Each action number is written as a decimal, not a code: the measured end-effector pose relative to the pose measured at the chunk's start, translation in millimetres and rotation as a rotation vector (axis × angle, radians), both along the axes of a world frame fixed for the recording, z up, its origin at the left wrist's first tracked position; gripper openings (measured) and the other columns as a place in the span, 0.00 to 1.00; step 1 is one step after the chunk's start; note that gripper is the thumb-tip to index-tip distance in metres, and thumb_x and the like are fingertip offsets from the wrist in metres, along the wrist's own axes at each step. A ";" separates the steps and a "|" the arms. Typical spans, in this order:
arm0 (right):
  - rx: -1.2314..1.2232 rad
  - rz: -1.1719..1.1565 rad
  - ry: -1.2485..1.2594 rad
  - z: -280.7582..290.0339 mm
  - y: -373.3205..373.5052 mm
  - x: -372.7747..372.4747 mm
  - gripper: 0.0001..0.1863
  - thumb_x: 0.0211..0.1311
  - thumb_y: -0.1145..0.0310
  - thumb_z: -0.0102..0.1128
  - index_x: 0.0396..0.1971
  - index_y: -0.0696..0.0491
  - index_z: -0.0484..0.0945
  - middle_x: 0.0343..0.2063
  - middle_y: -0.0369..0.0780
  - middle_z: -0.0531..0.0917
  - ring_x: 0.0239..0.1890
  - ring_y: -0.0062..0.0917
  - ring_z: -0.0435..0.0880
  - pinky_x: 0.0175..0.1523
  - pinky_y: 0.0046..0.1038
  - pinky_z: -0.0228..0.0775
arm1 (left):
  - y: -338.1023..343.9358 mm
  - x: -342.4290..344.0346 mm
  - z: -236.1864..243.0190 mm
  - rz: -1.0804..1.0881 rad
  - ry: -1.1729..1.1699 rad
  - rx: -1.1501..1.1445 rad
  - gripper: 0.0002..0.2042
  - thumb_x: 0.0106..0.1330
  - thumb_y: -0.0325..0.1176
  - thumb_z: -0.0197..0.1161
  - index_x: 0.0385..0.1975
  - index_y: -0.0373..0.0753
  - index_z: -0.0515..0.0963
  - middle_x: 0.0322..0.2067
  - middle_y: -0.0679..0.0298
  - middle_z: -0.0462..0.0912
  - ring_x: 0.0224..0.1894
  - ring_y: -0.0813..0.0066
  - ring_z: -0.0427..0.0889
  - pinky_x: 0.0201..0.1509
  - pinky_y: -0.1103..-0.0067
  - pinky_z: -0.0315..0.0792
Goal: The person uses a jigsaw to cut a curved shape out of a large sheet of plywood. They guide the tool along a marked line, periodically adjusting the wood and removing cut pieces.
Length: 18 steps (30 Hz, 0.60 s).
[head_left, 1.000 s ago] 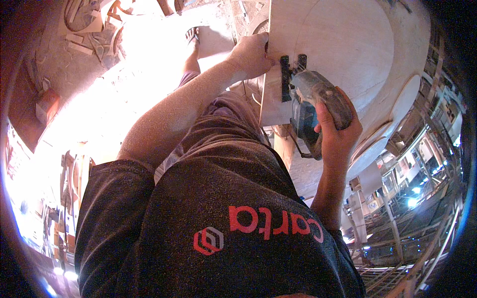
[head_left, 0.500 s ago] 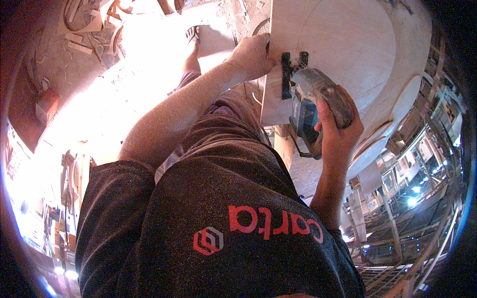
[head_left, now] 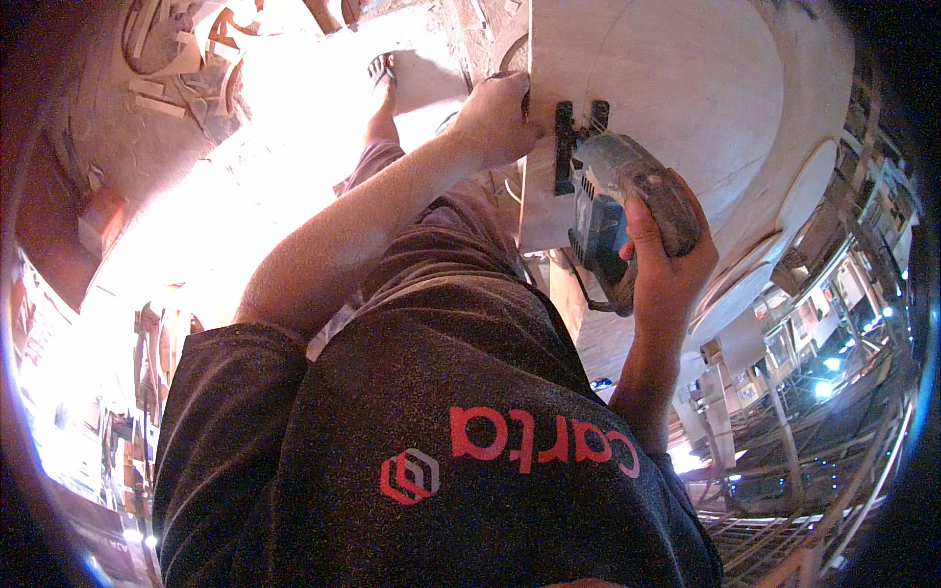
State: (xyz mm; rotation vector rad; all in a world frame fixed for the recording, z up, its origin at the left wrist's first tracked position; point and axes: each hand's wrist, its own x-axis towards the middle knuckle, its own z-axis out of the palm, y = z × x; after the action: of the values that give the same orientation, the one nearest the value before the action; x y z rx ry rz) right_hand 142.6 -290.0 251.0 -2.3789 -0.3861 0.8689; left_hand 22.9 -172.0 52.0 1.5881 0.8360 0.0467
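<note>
My right hand [head_left: 670,235] is wrapped round the handle of a dusty jigsaw [head_left: 632,176] with a blue and dark grey body. The jigsaw's black base [head_left: 565,147] rests on a pale plywood sheet [head_left: 676,59], near the sheet's left edge. A thin curved line runs over the wood ahead of the tool. The blade is hidden by the tool's body. At that same left edge my left hand [head_left: 493,118] is closed on the plywood, its fingers curled and partly hidden. A dark gap shows between those fingers and the edge.
Rounded pale boards [head_left: 784,220] lie beyond the sheet on the right. Wood offcuts [head_left: 162,98] are scattered on the floor at the upper left. A sandalled foot [head_left: 380,67] stands on the brightly lit floor. A reddish box [head_left: 102,220] sits far left.
The view has shifted slightly. My left hand stays at the plywood's edge, and my right hand keeps its hold on the jigsaw, which shows little visible movement.
</note>
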 end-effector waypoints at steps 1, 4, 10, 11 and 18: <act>0.010 0.001 -0.011 -0.3 1.0 -1.2 0.29 0.59 0.69 0.76 0.58 0.62 0.77 0.38 0.40 0.88 0.26 0.17 0.82 0.30 0.21 0.75 | 0.2 0.1 0.2 -0.001 0.002 -0.015 0.18 0.65 0.42 0.64 0.43 0.32 0.78 0.34 0.43 0.86 0.42 0.42 0.86 0.46 0.59 0.79; 0.030 -0.012 -0.016 -1.5 4.0 -2.7 0.28 0.60 0.70 0.74 0.59 0.64 0.76 0.39 0.42 0.88 0.29 0.20 0.82 0.32 0.22 0.75 | 2.0 -0.5 4.0 -0.001 0.004 -0.034 0.17 0.65 0.41 0.65 0.43 0.32 0.78 0.34 0.43 0.86 0.43 0.42 0.86 0.45 0.59 0.79; 0.027 -0.001 -0.024 -1.0 5.7 -0.8 0.29 0.58 0.71 0.76 0.58 0.64 0.77 0.44 0.44 0.87 0.39 0.23 0.85 0.43 0.25 0.78 | 4.4 -2.5 9.1 -0.005 0.002 -0.090 0.17 0.64 0.40 0.67 0.44 0.32 0.78 0.34 0.44 0.86 0.42 0.42 0.86 0.45 0.60 0.80; 0.031 0.016 -0.043 -3.2 2.9 -0.2 0.29 0.60 0.70 0.75 0.59 0.63 0.76 0.41 0.42 0.87 0.33 0.20 0.83 0.35 0.22 0.76 | 3.9 -1.5 8.6 -0.004 0.017 -0.087 0.17 0.65 0.41 0.67 0.44 0.33 0.78 0.34 0.44 0.86 0.42 0.42 0.86 0.45 0.60 0.80; 0.071 -0.044 -0.020 0.5 11.3 -4.3 0.28 0.61 0.70 0.74 0.60 0.62 0.77 0.36 0.39 0.87 0.25 0.16 0.80 0.26 0.19 0.73 | 3.6 0.0 6.3 -0.041 0.059 -0.106 0.18 0.66 0.43 0.66 0.44 0.34 0.78 0.35 0.45 0.85 0.43 0.42 0.86 0.45 0.61 0.79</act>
State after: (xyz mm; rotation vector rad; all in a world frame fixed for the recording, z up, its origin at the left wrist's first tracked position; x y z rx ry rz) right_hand 138.3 -278.6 251.5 -2.3237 -0.3652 0.7997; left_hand 22.9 -168.4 58.3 1.5121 0.8382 -0.0729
